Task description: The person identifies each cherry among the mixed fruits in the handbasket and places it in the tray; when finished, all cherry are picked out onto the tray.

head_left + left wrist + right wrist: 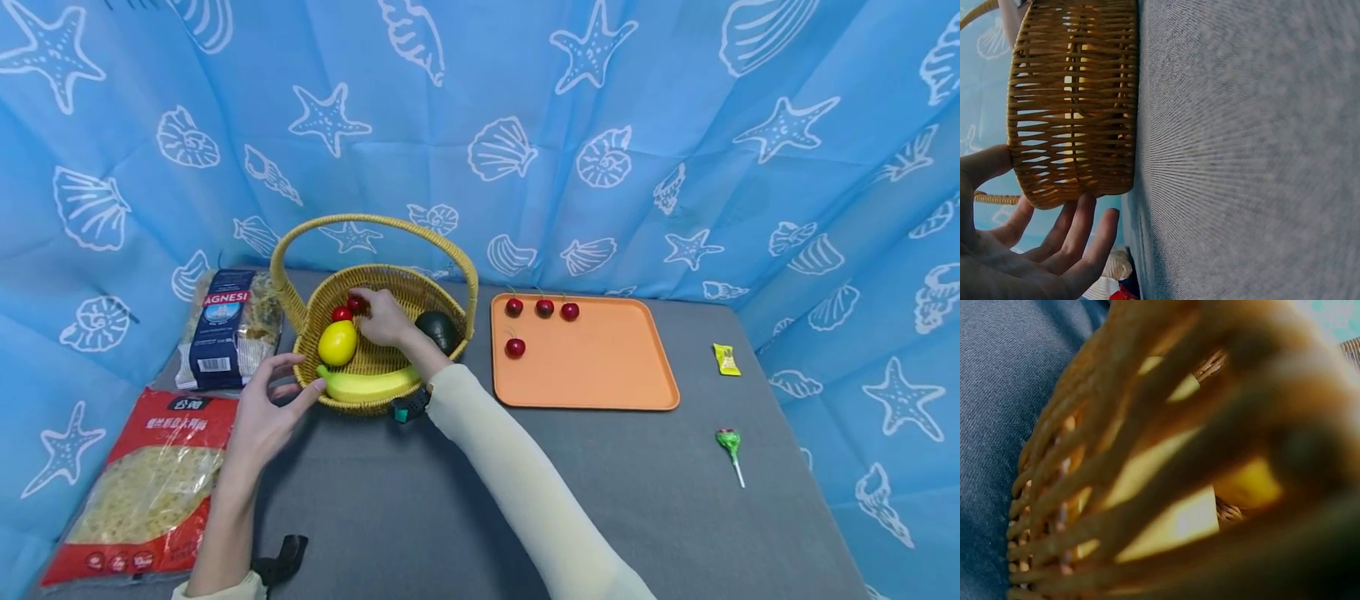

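Observation:
A wicker basket [375, 412] with a tall arched handle holds a banana [372, 385], a lemon [338, 343], an avocado [437, 331] and red cherries [342, 314]. My right hand [385, 318] reaches inside, its fingertips pinching a dark red cherry [356, 304] at the back left; they partly hide it. The right wrist view shows mostly blurred wicker, with that hand out of sight. My left hand [264, 410] holds the basket's left end. In the left wrist view, its thumb [988, 164] touches the rim and its fingers [1075, 240] bend around the outside.
Right of the basket lies an orange tray [592, 367] with several cherries [515, 347]. Farther right are a yellow-wrapped candy [726, 359] and a green lollipop [728, 442]. An Agnesi pasta bag [222, 329] and a red pasta bag [142, 492] lie at left. A blue curtain [480, 108] hangs behind.

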Tool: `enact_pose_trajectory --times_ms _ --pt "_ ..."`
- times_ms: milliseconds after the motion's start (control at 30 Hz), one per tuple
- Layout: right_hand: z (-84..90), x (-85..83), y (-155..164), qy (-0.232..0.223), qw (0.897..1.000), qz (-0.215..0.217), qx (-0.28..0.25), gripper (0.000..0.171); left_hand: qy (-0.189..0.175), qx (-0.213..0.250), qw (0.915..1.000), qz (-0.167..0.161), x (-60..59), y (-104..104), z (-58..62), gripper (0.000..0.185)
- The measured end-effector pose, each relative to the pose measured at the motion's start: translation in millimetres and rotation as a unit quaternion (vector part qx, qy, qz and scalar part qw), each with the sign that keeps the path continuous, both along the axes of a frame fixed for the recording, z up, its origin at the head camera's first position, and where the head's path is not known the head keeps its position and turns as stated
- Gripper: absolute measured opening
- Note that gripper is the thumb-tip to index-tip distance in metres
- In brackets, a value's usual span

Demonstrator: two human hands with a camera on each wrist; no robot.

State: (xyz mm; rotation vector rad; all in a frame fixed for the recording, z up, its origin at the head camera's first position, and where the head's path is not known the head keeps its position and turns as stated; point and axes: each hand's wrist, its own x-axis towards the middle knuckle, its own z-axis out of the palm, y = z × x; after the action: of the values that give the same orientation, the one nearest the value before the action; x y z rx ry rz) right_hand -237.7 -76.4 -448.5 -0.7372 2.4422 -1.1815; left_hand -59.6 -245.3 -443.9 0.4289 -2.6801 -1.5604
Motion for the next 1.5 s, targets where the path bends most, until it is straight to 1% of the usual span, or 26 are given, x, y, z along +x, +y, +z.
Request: enact_pose_trajectory --times_ms 133,200,300,433,500,633,733,833,933,1033,1133,1233,1333,1400,1500 --pt "0.8 1.7 -2.3 0.003 1.000 0.002 0.025 0.049 0.003 0.000 1.0000 0.000 -0.4 -0.5 0.4 0.067" --pt "0.6 2.9 -2.9 0.002 1.000 -0.001 0.027 0.043 0.004 0.001 1.0000 0.000 -0.2 -0.4 0.3 0.067" --pt "0.2 5.3 -3.4 -0.001 0.999 -0.025 0.022 0.034 0.000 0.003 1.0000 0.001 0.1 0.0 0.2 0.067" --pt "2.4 9.5 -1.9 0.000 0.997 -0.078 -0.014 0.025 -0.005 0.004 1.0000 0.000 0.1 0.4 0.2 0.067" --pt "5.6 12.1 0.4 0.002 0.995 -0.092 -0.038 0.024 -0.006 0.003 1.0000 0.001 -0.1 0.2 0.7 0.067" --pt "13.0 20.6 9.2 -0.012 0.992 -0.087 -0.088 0.029 -0.007 0.002 1.0000 0.000 -0.1 -0.6 0.8 0.067" --pt "21.2 31.1 21.2 -0.021 0.991 -0.073 -0.109 0.034 -0.006 0.001 1.0000 -0.002 -0.1 -0.7 1.0 0.068" --pt "30.7 43.0 38.5 -0.016 0.991 -0.051 -0.119 0.035 -0.005 0.002 1.0000 -0.004 0.0 -0.3 1.6 0.068" --pt "38.4 53.7 59.5 0.001 0.990 -0.023 -0.140 0.036 -0.006 0.005 1.0000 -0.004 0.1 0.0 2.1 0.068" --pt "45.1 66.4 84.4 0.019 0.985 0.005 -0.171 0.036 -0.008 0.006 0.9999 -0.005 0.4 -0.3 2.3 0.068" --pt "50.7 81.6 111.3 0.036 0.979 0.016 -0.202 0.034 -0.007 0.006 0.9999 -0.007 0.9 -1.1 2.0 0.068" --pt "56.4 96.0 137.3 0.057 0.975 0.010 -0.216 0.031 -0.004 0.005 1.0000 -0.006 1.6 -1.6 0.8 0.068" --pt "60.1 104.7 163.1 0.088 0.973 -0.003 -0.214 0.029 -0.001 0.006 1.0000 -0.005 2.3 -1.5 -0.5 0.067" --pt "58.7 105.2 181.1 0.111 0.973 -0.018 -0.202 0.029 -0.002 0.008 1.0000 -0.004 2.5 -1.5 -0.9 0.067" --pt "51.1 99.0 208.8 0.138 0.974 -0.049 -0.173 0.033 -0.001 0.010 0.9999 -0.003 2.5 -1.6 -1.5 0.067"
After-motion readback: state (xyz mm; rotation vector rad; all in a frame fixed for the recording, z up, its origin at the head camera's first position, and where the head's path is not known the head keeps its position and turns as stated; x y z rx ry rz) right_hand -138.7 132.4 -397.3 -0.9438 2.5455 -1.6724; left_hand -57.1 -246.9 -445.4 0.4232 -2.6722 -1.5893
